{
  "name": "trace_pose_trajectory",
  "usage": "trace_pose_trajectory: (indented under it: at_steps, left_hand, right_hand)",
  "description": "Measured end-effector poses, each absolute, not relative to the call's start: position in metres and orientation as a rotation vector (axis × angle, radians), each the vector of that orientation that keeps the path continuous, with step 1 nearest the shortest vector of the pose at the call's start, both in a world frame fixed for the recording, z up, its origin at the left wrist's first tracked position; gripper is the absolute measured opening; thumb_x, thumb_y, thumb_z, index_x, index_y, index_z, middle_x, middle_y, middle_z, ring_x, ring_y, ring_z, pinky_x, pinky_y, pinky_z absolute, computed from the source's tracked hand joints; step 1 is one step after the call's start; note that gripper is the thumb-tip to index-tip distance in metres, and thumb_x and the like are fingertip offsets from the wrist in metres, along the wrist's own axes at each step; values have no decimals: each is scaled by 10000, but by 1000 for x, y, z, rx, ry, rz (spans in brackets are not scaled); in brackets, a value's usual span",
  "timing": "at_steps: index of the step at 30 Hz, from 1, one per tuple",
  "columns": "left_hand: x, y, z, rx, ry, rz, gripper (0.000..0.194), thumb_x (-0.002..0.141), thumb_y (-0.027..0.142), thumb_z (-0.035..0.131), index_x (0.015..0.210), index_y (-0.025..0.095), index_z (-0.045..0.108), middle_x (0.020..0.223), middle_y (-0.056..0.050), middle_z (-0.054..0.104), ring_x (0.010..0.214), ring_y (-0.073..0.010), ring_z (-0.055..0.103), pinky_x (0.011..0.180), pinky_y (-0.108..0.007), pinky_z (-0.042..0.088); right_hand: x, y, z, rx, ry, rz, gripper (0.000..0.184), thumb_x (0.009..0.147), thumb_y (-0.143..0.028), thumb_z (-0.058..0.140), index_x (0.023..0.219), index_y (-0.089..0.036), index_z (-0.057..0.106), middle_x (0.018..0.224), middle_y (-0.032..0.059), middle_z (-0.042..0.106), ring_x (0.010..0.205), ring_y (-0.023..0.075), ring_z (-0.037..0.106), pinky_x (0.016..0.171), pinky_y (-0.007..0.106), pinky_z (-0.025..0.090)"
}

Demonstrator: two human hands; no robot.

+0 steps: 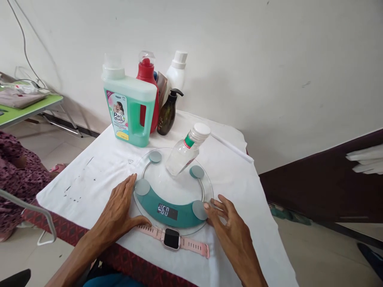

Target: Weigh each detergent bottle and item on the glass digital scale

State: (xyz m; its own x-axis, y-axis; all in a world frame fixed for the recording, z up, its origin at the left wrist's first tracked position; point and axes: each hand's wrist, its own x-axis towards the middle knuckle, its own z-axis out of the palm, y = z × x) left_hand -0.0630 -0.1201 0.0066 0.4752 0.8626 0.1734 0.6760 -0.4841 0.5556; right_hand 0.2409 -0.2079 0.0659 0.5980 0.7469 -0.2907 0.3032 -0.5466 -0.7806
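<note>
A round glass bathroom scale with a teal band and grey pads lies on the white cloth, its display lit with digits. My left hand holds the scale's left rim, fingers along the edge and thumb over the front near a watch strap. On the opposite side, my right hand grips the rim, its thumb at the front right pad. A clear bottle with a white cap stands on the glass, appearing tilted in this view. Just in front of the scale lies a pink smartwatch, screen dark, strap spread out.
Behind the scale stand a green detergent jug, a red bottle, a dark pump bottle and a white bottle. A wall rises behind the cloth-covered table. At left are a green table and a person in patterned clothing.
</note>
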Motion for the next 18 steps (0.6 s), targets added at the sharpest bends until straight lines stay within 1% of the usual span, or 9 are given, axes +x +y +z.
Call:
trace_pose_trajectory:
  at_steps: [4, 7, 9, 11, 12, 14, 15, 16, 18]
  left_hand:
    - [-60, -119, 12, 2319, 1282, 608, 1287, 769, 541, 906, 1735, 278, 96, 1696, -248, 410, 1541, -471, 442, 1197, -667, 444]
    - [-62, -118, 16, 2338, 1268, 614, 1214, 819, 595, 853, 1726, 272, 113, 1693, -240, 420, 1555, -456, 428, 1205, -665, 429]
    - [-62, -113, 23, 2300, 1315, 653, 1098, 874, 661, 768, 1707, 251, 182, 1679, -232, 440, 1549, -447, 436, 1208, -666, 417]
    - [-60, -102, 34, 2194, 1403, 730, 917, 949, 698, 636, 1658, 217, 310, 1619, -217, 506, 1507, -425, 487, 1196, -647, 431]
    - [-58, -93, 40, 2125, 1441, 771, 815, 985, 688, 568, 1613, 201, 389, 1564, -206, 554, 1459, -406, 535, 1175, -623, 454]
    - [-51, -72, 51, 2005, 1459, 823, 613, 1025, 621, 473, 1441, 180, 563, 1386, -177, 657, 1271, -356, 654, 1084, -549, 523]
    - [-46, -61, 55, 1969, 1458, 821, 515, 1022, 578, 460, 1302, 184, 637, 1270, -158, 699, 1132, -327, 692, 1011, -510, 549]
    - [-42, -50, 57, 1952, 1464, 803, 419, 1014, 528, 451, 1139, 197, 674, 1142, -133, 725, 1005, -299, 697, 945, -472, 552]
    - [-33, -31, 60, 1943, 1478, 774, 315, 992, 464, 456, 873, 232, 633, 916, -79, 718, 837, -256, 652, 833, -399, 514]
  right_hand:
    - [246, -209, 63, -2074, -835, 826, 1007, 751, -871, 665, 1478, -187, 536, 1520, 193, 624, 1348, 371, 650, 989, 495, 612]
    - [251, -209, 66, -2086, -882, 812, 1002, 745, -850, 679, 1480, -184, 536, 1487, 203, 648, 1299, 377, 682, 1008, 514, 602]
    - [252, -204, 78, -2125, -932, 715, 1030, 744, -846, 673, 1500, -165, 517, 1497, 226, 630, 1318, 395, 665, 1035, 545, 582]
    - [250, -193, 95, -2121, -1003, 565, 1048, 751, -836, 675, 1521, -148, 496, 1531, 246, 591, 1376, 414, 617, 1070, 578, 553]
    - [246, -184, 104, -2089, -1047, 503, 1047, 755, -825, 688, 1529, -149, 489, 1550, 246, 573, 1405, 418, 590, 1093, 590, 536]
    - [235, -162, 120, -1987, -1144, 457, 1045, 748, -791, 744, 1541, -165, 478, 1583, 233, 546, 1447, 417, 549, 1147, 611, 492]
    - [228, -149, 125, -1935, -1186, 442, 1045, 736, -764, 779, 1543, -173, 474, 1599, 226, 531, 1466, 417, 528, 1172, 618, 467]
    - [222, -135, 128, -1888, -1217, 426, 1052, 723, -731, 814, 1544, -174, 467, 1616, 225, 512, 1485, 418, 506, 1191, 620, 445]
    - [209, -109, 129, -1817, -1249, 394, 1036, 705, -652, 863, 1527, -166, 461, 1592, 235, 527, 1472, 423, 509, 1190, 614, 440]
